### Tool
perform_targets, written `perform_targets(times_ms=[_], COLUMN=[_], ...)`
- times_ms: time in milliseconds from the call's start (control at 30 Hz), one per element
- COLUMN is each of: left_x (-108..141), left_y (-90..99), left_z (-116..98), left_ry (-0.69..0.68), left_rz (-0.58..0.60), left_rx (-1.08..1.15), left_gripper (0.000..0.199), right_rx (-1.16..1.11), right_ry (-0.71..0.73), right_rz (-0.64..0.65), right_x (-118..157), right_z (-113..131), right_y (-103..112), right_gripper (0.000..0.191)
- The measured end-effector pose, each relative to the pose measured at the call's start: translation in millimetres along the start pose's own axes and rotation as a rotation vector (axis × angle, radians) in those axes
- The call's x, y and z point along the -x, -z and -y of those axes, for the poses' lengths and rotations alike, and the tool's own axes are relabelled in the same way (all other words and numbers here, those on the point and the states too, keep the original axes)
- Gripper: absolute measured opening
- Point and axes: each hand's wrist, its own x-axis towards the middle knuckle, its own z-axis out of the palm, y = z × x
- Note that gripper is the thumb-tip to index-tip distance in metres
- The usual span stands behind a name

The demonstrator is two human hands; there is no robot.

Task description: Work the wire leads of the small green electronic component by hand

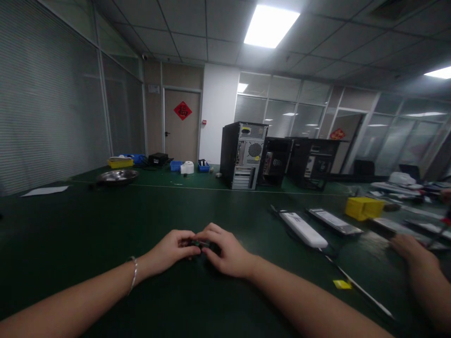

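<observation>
My left hand (172, 251), with a silver bracelet (133, 274) on its wrist, is low in the middle of the view. Its fingers are closed on one side of a small dark object (201, 243). My right hand (227, 251) meets it from the other side, thumb and fingers bent round the same object. The fingertips of both hands nearly touch and cover most of the object, so its kind cannot be made out. Both hands are just over the green table (158, 211).
Computer cases (243, 155) stand at the back. A white power strip (303, 229), a metal-coloured drive (334, 221) and a yellow bin (364, 208) lie to the right, near another person's arm (419, 272). A metal bowl (117, 177) sits back left.
</observation>
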Motion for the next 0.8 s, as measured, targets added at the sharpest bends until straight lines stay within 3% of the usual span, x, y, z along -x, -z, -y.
perform_targets(times_ms=[167, 267, 467, 800], left_x=[2.1, 1.5, 0.5, -1.4], left_y=[-1.7, -1.5, -0.7, 3.8], left_z=[1.4, 2.9, 3.6, 4.6], left_ry=[-0.071, -0.049, -0.047, -0.051], left_rz=[0.044, 0.075, 0.053, -0.003], left_rx=[0.106, 0.115, 0.105, 0.085], left_gripper=[0.033, 0.032, 0.032, 0.026], right_rx=[0.003, 0.013, -0.017, -0.069], right_ry=[-0.010, 0.008, 0.046, -0.021], right_rz=[0.054, 0.096, 0.060, -0.006], right_x=[-0.6, -1.2, -2.1, -2.8], right_z=[6.2, 6.3, 3.7, 0.6], right_y=[5.2, 5.0, 2.3, -1.9], right_gripper=[0.038, 0.031, 0.023, 0.028])
